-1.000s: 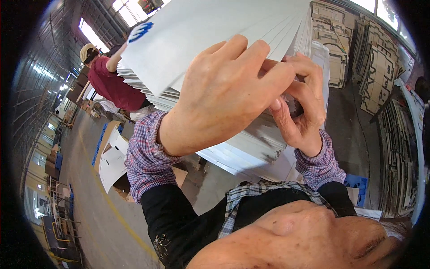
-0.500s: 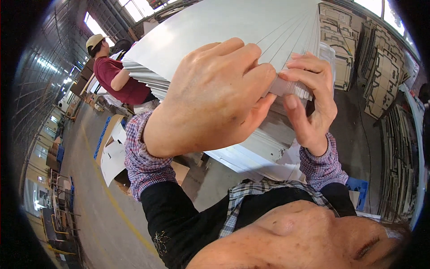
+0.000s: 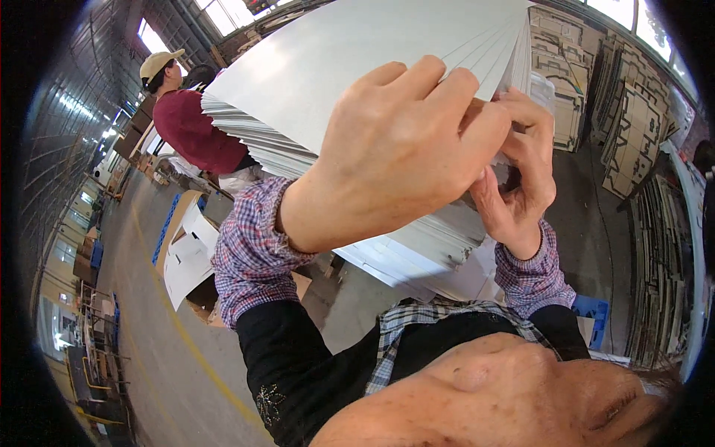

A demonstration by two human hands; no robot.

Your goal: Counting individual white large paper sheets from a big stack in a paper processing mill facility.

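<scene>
A thick sheaf of large white sheets (image 3: 298, 82), paper or thin card, spreads out in front of me, its layers fanned toward the near right corner. My left hand (image 3: 402, 149) reaches over it from the left, back upward, with its bent fingers closed on the edge at that corner. On the right side of the same corner, my right hand (image 3: 525, 171) has its fingers and thumb curled around the sheets. The two hands meet there, and their fingers hide most of the gripped edge. Below them lies a further stack of pale sheets (image 3: 439, 238).
A co-worker in a dark red top (image 3: 190, 130) stands at the far left. White cut card (image 3: 190, 257) rests on a box nearby. Brown die-cutting boards (image 3: 640, 138) lean along the right. A blue crate (image 3: 592, 316) sits low at the right; a yellow line (image 3: 201, 357) crosses the floor.
My left hand has moved right along the sheets' edge, up against my right hand, and now covers the corner. My right hand has barely shifted, its fingers curling in more.
</scene>
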